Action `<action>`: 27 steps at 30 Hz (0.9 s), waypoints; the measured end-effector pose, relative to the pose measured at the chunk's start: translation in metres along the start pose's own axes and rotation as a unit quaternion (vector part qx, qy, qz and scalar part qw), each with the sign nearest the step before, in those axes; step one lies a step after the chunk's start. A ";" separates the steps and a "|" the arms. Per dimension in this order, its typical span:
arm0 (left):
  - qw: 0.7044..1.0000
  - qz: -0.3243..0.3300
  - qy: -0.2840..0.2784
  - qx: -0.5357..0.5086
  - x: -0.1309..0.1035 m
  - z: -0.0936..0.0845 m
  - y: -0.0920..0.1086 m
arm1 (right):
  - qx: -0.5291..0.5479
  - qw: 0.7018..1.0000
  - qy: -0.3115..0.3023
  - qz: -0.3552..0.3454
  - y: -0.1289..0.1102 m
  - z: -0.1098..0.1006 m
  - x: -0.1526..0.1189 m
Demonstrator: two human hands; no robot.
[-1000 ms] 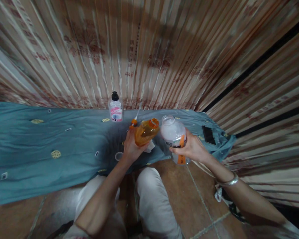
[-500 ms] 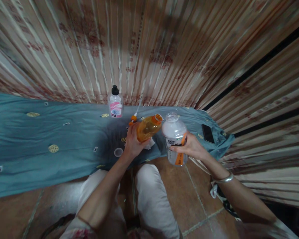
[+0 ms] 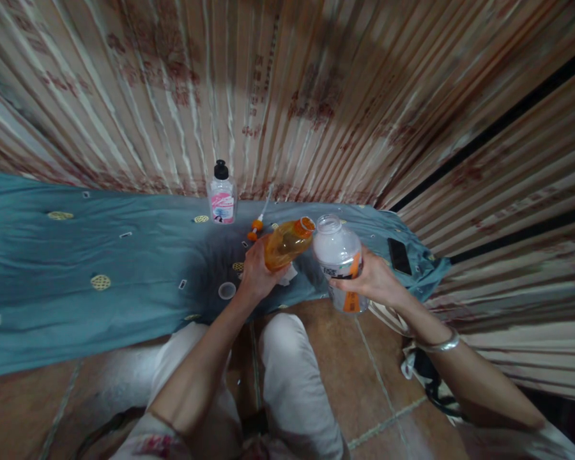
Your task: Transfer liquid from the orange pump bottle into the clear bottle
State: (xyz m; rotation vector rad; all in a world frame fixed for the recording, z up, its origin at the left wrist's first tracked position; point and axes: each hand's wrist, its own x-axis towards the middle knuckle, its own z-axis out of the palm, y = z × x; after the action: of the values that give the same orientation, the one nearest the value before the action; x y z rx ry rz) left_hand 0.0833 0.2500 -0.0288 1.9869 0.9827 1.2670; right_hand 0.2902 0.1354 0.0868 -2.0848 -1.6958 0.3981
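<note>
My left hand is wrapped round an orange see-through bottle, tilted so that its uncapped mouth points up and to the right. In my right hand is a clear plastic bottle with a white and orange label, also uncapped and leaning a little to the left. The two mouths are close together, with a small gap between them. An orange pump head with a clear tube lies on the cloth just behind my left hand. A round clear cap lies nearer to me.
On the blue-green cloth stands a clear bottle with a black top and pink label. A phone lies at the right. A white tissue is under the orange bottle. Pleated curtains hang behind.
The clear bottle in my right hand has tipped further left, its base swinging right. The orange bottle has shifted slightly to the right. Both hands keep their hold.
</note>
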 end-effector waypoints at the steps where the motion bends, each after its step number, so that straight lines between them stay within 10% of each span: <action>1: 1.000 -0.001 0.000 0.002 0.000 0.000 0.000 | -0.008 1.000 0.002 0.000 -0.001 -0.001 0.000; 27: 1.000 -0.007 0.005 -0.006 -0.002 0.003 -0.002 | 0.035 0.999 -0.019 -0.002 0.006 -0.002 0.002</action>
State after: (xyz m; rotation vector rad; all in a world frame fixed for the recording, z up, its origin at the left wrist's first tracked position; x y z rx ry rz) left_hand 0.0856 0.2494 -0.0322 1.9634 0.9904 1.2747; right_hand 0.2966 0.1362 0.0852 -2.0372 -1.6823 0.4911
